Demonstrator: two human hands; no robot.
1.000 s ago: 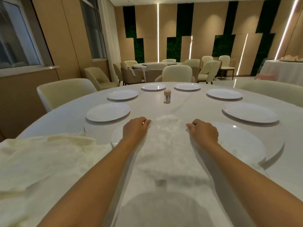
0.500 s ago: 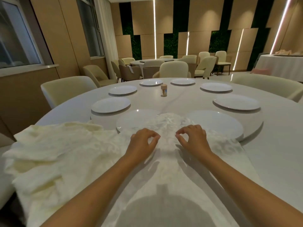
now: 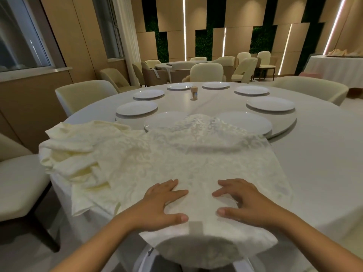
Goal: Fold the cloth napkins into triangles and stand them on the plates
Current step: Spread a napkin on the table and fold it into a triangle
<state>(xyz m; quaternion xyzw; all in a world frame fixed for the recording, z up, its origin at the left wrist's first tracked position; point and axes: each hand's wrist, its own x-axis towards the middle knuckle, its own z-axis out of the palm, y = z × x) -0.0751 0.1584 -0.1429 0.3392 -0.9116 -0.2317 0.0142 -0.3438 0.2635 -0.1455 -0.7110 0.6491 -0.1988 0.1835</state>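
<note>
- Currently smoothed: napkin (image 3: 196, 163), spread flat at table (image 3: 324, 154) edge.
- Left hand (image 3: 163, 203), right hand (image 3: 245, 203): fingers straight, pressing cloth, holding nothing.
- Advised: corners aligned before creasing.

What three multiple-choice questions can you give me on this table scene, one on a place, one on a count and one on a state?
1. Where is the heap of spare napkins?
A) left of the spread napkin
B) on the floor
C) on a chair

2. How many plates show on the table?
A) 3
B) 8
C) 14

3. How do the left hand and right hand lie?
A) flat on the spread napkin
B) lifting a cup
C) clasped together

Answers:
1 A: the heap sits at the table's left edge, beside the spread napkin.
2 B: eight show, the nearest two partly covered.
3 A: the fingers are straight on the cloth.
</note>
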